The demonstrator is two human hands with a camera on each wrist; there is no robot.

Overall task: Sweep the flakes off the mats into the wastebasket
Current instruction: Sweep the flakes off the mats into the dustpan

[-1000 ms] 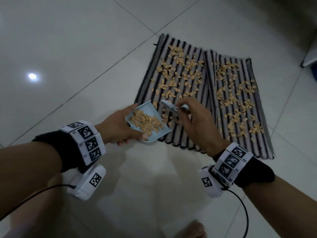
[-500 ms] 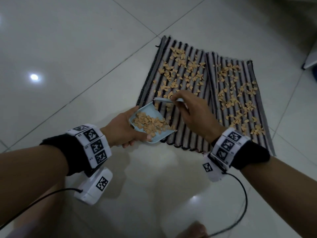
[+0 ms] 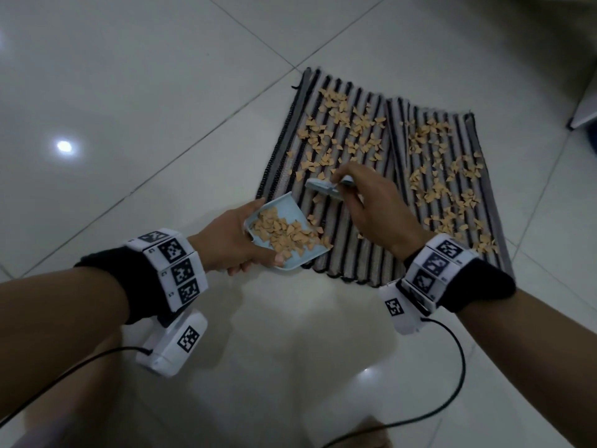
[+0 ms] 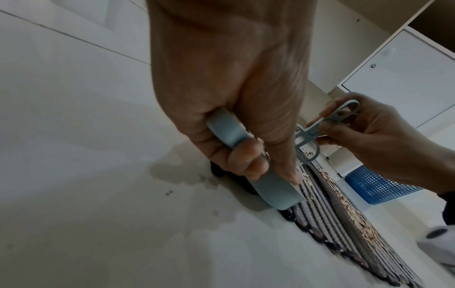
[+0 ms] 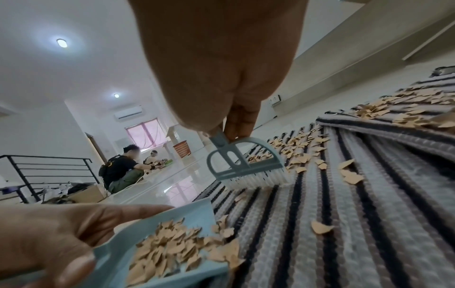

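Left hand grips the small pale-blue plastic dustpan by its back rim, thumb on the upper edge and fingers curled underneath. The pan's open lip lies on the near end of the left striped woven mat, probably so swept flakes slide straight in. It already holds a pile of tan paper-like flakes.

Right hand pinches the thin handle of the small blue hand brush with white bristles between thumb and fingers. The bristles sit on the mat beyond the pan, with loose flakes on the brush's far side. Looks set for a pull stroke toward the pan.

Many flakes remain on both mats. The right striped mat looks untouched, so I'd call it early in the task.

The blue mesh wastebasket shows only in the left wrist view, beyond the mats and partly behind the right hand; its rim is hidden. The right hand's finger contact is covered by the palm in the right wrist view.
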